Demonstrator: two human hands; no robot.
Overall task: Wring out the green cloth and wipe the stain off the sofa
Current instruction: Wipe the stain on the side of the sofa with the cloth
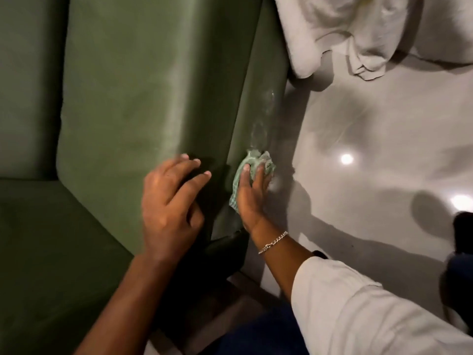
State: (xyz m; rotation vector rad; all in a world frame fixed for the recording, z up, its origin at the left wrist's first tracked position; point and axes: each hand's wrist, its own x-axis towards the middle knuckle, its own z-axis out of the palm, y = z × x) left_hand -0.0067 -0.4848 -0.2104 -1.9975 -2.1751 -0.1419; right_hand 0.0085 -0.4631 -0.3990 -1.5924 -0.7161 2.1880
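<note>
Green velvet-like fabric covers the sofa (143,80), which fills the left and middle of the view; its outer side panel faces a pale glossy floor (358,119). At the top right, rumpled white bedding (358,29) hangs down toward that floor. On the side panel a whitish, smeared stain (263,111) runs in a streak from about mid-height down toward the cloth.

The left hand (171,201) rests on the top edge of the sofa arm with fingers spread wide, holding nothing, apparently bracing. The right hand (252,198), wearing a chain bracelet (272,242) at the wrist, presses flat with fingers splayed against the side panel, pinning the green cloth (253,166) between palm and fabric. The cloth is bunched, and sits at the lower end of the streak, touching it.

Judging by this, wringing appears done, since the cloth is already at work on the sofa. Wiping is under way but not finished: pale marks remain plainly visible above the cloth, so further strokes along the panel look necessary.
</note>
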